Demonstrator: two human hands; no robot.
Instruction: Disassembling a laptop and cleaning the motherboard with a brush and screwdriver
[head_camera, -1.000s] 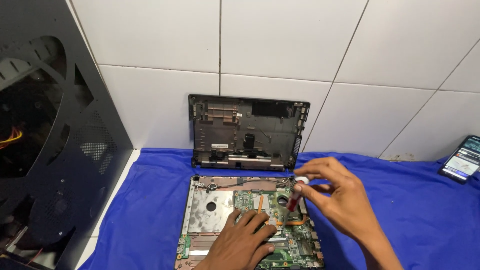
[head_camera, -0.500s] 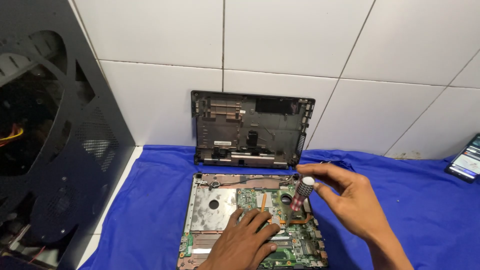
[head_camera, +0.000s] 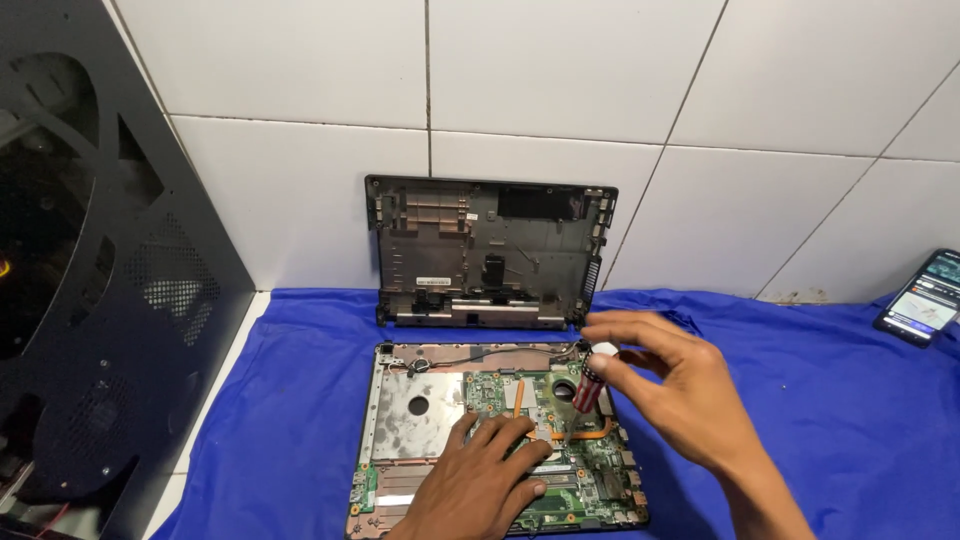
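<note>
Head view, nearest first: I see my left hand (head_camera: 480, 485) lying flat on the opened laptop base (head_camera: 495, 440), fingers (head_camera: 520, 432) spread loosely over the green circuit board (head_camera: 590, 470), gripping nothing; the base lies on the blue cloth (head_camera: 800, 420), its silver metal plate (head_camera: 420, 415) bare on the left side; a copper heat pipe (head_camera: 590, 433) curves across the board just beyond my fingertips; my right hand (head_camera: 680, 400) hovers over the upper right corner of the base, thumb and fingers pinched around the white-capped top of a screwdriver (head_camera: 590, 385) with a red and black handle; the tool stands nearly upright, its lower end down on the board near the heat pipe, though I cannot tell exactly what the tip touches; farther back, 1 black laptop bottom cover (head_camera: 490, 250) leans upright against the white tiled wall (head_camera: 300, 80), well apart from my hands; a phone (head_camera: 920, 298) with a lit screen lies at the far right edge of the cloth; a black perforated computer case panel (head_camera: 100, 280) stands along the left.
</note>
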